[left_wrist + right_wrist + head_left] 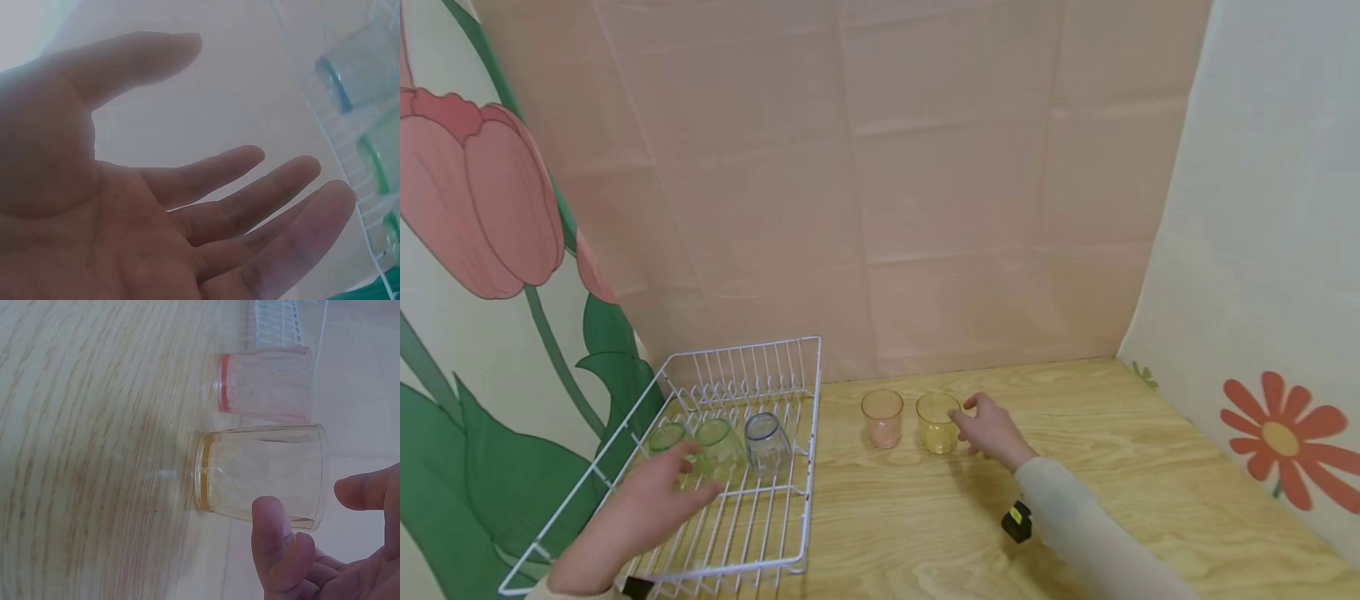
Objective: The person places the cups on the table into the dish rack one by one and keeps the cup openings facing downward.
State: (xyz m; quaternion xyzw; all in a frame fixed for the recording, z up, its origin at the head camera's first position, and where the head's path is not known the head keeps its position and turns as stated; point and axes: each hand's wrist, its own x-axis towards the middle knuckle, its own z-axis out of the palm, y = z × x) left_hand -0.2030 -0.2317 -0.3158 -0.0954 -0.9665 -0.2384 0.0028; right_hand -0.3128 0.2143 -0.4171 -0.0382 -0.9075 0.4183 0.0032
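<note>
My right hand is at the right side of a yellow glass, which stands upright on the table. In the right wrist view one fingertip overlaps the glass's side, while another digit is apart from its rim; whether the fingertip touches is unclear. A pink glass stands upright just left of the yellow one. My left hand hovers over the white wire rack, fingers spread and holding nothing. Behind it in the rack are two green glasses, one partly covered by fingers, the other farther left, and a blue-tinted glass.
The wooden table reaches back to a pink hanging sheet. A wall with a large tulip picture borders the rack on the left. A white wall with a red flower bounds the right side.
</note>
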